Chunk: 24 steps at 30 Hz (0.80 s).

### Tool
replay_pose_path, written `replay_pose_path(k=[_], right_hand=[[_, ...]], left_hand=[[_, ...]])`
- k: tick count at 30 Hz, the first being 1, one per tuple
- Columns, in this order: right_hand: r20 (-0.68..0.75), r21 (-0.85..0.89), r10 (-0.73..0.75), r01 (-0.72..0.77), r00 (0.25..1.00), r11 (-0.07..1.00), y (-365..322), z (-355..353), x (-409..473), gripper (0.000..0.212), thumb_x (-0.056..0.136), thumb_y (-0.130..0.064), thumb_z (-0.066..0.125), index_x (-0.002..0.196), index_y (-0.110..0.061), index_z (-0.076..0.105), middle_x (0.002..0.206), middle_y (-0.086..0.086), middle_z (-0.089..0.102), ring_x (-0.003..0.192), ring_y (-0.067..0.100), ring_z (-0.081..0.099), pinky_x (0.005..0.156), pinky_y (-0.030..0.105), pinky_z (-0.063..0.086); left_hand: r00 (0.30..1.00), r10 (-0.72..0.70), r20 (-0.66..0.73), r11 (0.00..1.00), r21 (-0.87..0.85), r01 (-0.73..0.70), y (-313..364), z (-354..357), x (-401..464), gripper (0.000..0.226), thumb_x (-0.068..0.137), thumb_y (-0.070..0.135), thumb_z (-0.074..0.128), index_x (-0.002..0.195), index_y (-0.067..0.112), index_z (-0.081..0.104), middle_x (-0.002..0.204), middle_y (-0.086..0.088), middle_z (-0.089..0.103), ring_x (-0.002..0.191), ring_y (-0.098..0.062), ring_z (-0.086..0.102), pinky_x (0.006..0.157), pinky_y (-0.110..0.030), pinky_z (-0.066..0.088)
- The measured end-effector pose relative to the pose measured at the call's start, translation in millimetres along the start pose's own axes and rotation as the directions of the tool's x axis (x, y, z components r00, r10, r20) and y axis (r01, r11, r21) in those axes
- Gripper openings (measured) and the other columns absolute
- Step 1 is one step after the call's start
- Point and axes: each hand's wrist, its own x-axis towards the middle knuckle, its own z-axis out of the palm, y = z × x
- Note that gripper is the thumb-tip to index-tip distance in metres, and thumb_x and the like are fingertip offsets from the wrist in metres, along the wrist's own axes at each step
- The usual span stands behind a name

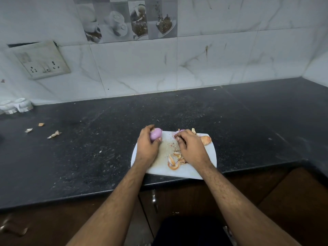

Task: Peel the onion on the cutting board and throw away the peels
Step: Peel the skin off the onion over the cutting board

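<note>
Our left hand (147, 144) grips peeled purple onion (155, 134) at far-left corner of white plastic cutting board (211, 153). Right hand (190, 148) curled over papery orange peels (174, 161); grasp unclear. We should gather every scrap together before binning.

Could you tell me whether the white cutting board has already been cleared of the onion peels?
No, orange-brown papery peels lie on the white plastic cutting board near the right hand.
</note>
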Motion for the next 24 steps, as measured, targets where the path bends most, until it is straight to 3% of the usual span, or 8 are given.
replay_pose_path(k=[7, 11, 16, 20, 24], right_hand=[[0.008, -0.016, 0.007, -0.006, 1.000, 1.000, -0.4, 0.7, -0.1, 0.020, 0.102, -0.017, 0.055, 0.114, -0.017, 0.071, 0.113, -0.010, 0.064, 0.099, 0.000, 0.056, 0.085, 0.012, 0.043], [0.009, -0.005, 0.005, -0.005, 1.000, 1.000, 0.9, 1.2, 0.0, 0.019, 0.102, -0.017, 0.055, 0.112, -0.017, 0.071, 0.111, -0.010, 0.064, 0.098, 0.000, 0.057, 0.082, 0.006, 0.040], [0.014, -0.016, 0.012, -0.012, 1.000, 1.000, 1.3, 1.6, 0.6, 0.019, 0.102, -0.018, 0.055, 0.112, -0.017, 0.071, 0.109, -0.009, 0.064, 0.096, 0.002, 0.058, 0.081, 0.009, 0.040], [0.019, -0.023, 0.020, -0.020, 1.000, 1.000, 1.3, 1.4, 0.6, 0.019, 0.102, -0.018, 0.055, 0.112, -0.017, 0.071, 0.109, -0.010, 0.064, 0.095, 0.001, 0.057, 0.078, 0.004, 0.037], [0.022, -0.021, 0.024, -0.023, 0.999, 1.000, 1.1, 1.6, 0.8, 0.019, 0.102, -0.018, 0.055, 0.113, -0.017, 0.071, 0.109, -0.010, 0.064, 0.095, 0.002, 0.057, 0.080, 0.007, 0.038]], left_hand=[[0.997, -0.012, 0.080, 0.999, 0.052, 0.008, 1.8, 1.7, 2.9, 0.061, 0.091, 0.005, 0.072, 0.148, 0.020, 0.054, 0.147, -0.004, 0.048, 0.126, -0.018, 0.056, 0.111, -0.029, 0.047], [0.990, -0.031, 0.135, 0.998, 0.059, 0.023, 2.3, 0.4, 3.4, 0.069, 0.088, -0.002, 0.060, 0.151, 0.024, 0.054, 0.149, -0.008, 0.042, 0.129, -0.021, 0.055, 0.116, -0.031, 0.045], [0.988, 0.000, 0.157, 0.999, 0.040, -0.007, -1.4, 1.2, 4.9, 0.067, 0.096, 0.001, 0.065, 0.157, 0.024, 0.048, 0.140, 0.000, 0.050, 0.124, -0.013, 0.057, 0.111, -0.023, 0.045], [0.994, 0.002, 0.109, 1.000, 0.007, -0.002, -3.9, 2.9, 6.1, 0.056, 0.095, 0.006, 0.071, 0.145, 0.021, 0.051, 0.136, 0.002, 0.061, 0.122, -0.014, 0.060, 0.108, -0.033, 0.051], [0.992, -0.051, 0.111, 0.998, -0.037, 0.055, -2.2, 1.0, 6.5, 0.054, 0.095, 0.006, 0.072, 0.139, 0.022, 0.047, 0.125, 0.006, 0.064, 0.114, -0.012, 0.063, 0.097, -0.025, 0.053]])
